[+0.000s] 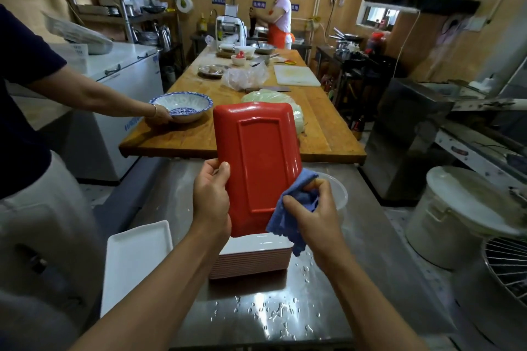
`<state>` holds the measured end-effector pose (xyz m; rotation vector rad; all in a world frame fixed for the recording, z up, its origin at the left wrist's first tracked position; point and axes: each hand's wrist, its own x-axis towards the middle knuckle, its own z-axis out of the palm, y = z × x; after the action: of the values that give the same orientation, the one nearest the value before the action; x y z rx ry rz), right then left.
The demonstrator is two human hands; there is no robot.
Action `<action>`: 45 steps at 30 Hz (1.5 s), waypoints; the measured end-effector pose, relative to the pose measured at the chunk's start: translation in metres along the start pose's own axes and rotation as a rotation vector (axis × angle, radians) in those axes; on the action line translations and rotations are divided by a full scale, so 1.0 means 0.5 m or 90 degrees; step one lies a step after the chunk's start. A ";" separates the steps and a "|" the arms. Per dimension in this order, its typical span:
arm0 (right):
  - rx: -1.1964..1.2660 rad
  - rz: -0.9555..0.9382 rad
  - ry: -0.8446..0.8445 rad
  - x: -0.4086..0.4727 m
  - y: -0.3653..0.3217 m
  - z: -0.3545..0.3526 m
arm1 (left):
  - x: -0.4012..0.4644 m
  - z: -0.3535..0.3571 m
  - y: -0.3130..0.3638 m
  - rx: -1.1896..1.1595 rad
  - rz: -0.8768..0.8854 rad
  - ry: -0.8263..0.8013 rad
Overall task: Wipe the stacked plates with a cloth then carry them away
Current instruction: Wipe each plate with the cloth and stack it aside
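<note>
A red rectangular plate [256, 157] stands tilted upright with its underside toward me, above a stack of plates [251, 261] on the steel counter [328, 293]. My left hand [211, 196] grips the plate's lower left edge. My right hand [310, 208] pinches a blue cloth [288, 219] against the plate's lower right edge. The stack's top plate shows a white inside; its sides are pinkish red.
A white rectangular tray [134, 259] lies left of the stack. Water drops [271, 313] dot the counter. A clear plastic bowl [338, 194] sits behind my right hand. A person at left holds a blue-patterned bowl [182, 107] on the wooden table [322, 134]. A lidded white bucket [456, 216] stands right.
</note>
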<state>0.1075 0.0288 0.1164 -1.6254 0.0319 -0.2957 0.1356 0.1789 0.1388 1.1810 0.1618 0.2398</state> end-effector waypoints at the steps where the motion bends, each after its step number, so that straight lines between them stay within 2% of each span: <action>1: 0.015 0.018 -0.004 0.009 -0.003 -0.008 | -0.002 -0.002 -0.003 0.002 -0.013 -0.021; 7: -0.014 -0.012 -0.029 0.040 -0.010 -0.052 | 0.003 -0.043 0.020 0.090 -0.063 -0.173; 9: -0.043 -0.036 -0.061 0.043 -0.017 -0.070 | 0.015 -0.049 0.049 0.118 -0.053 -0.166; 12: -0.136 -0.099 -0.137 0.036 -0.037 -0.088 | 0.050 -0.048 0.106 0.184 0.029 -0.158; 14: -0.181 -0.122 -0.179 0.031 -0.051 -0.094 | 0.074 -0.050 0.137 0.300 0.049 -0.237; 17: -0.216 -0.126 -0.217 0.036 -0.064 -0.102 | 0.082 -0.050 0.150 0.458 -0.001 -0.422; 19: -0.268 -0.144 -0.230 0.040 -0.074 -0.102 | 0.074 -0.048 0.142 0.469 -0.017 -0.452; 24: -0.411 -0.285 -0.175 0.046 -0.099 -0.088 | 0.054 -0.059 0.113 0.309 -0.006 -0.365; 27: -0.476 -0.414 -0.156 0.046 -0.108 -0.050 | 0.039 -0.047 0.096 0.273 -0.009 -0.317; 29: -0.511 -0.456 -0.136 0.047 -0.107 -0.030 | 0.032 -0.044 0.091 0.260 -0.020 -0.280; 32: -0.533 -0.455 -0.118 0.055 -0.089 -0.044 | 0.030 -0.060 0.100 0.241 -0.067 -0.252; 37: -0.396 -0.369 -0.100 0.058 -0.052 -0.074 | 0.032 -0.082 0.100 0.193 -0.154 -0.215; 45: -0.390 -0.359 -0.114 0.003 0.028 -0.057 | 0.046 -0.062 0.090 0.111 -0.331 -0.028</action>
<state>0.1051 -0.0005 0.1044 -2.2485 -0.5254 -0.6114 0.1456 0.2291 0.1689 1.2734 0.4499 -0.2615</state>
